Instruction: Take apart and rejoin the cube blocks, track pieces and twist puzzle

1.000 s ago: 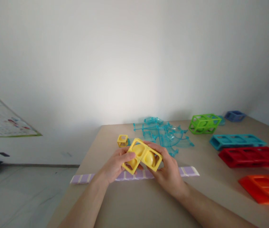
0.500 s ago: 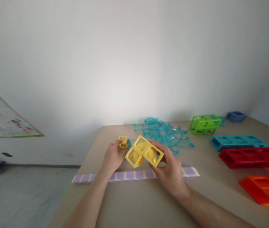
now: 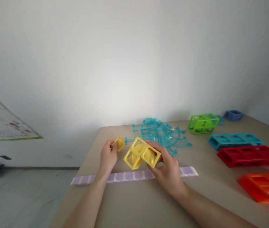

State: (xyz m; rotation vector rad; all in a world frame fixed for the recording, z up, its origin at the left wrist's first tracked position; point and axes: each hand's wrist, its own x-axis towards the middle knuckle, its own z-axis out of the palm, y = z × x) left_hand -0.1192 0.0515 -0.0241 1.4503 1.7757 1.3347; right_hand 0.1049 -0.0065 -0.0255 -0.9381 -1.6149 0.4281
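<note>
A small yellow open-frame cube block [image 3: 119, 143] is pinched in the fingers of my left hand [image 3: 109, 155], above the left part of the table. My right hand [image 3: 168, 167] grips a larger joined yellow block [image 3: 140, 152] by its right end; its open cells form an angled shape with curved inner surfaces. The two yellow pieces are apart, the larger one to the right of the small cube. Behind them lies a heap of clear teal track pieces [image 3: 164, 134], partly hidden by the held block. A purple strip with pale cross lines [image 3: 127, 176] runs under both forearms.
To the right on the table [image 3: 129, 205] stand a green frame block [image 3: 203, 123], a teal block [image 3: 236, 140], a red block [image 3: 250, 156] and an orange block [image 3: 265, 187]. A blue block [image 3: 233, 115] sits at the back right, near the wall [image 3: 134, 63].
My left hand has drawn the small yellow cube slightly left and tilted it, uncovering a teal track end beside it. The larger yellow block has shifted a little left and down in my right hand.
</note>
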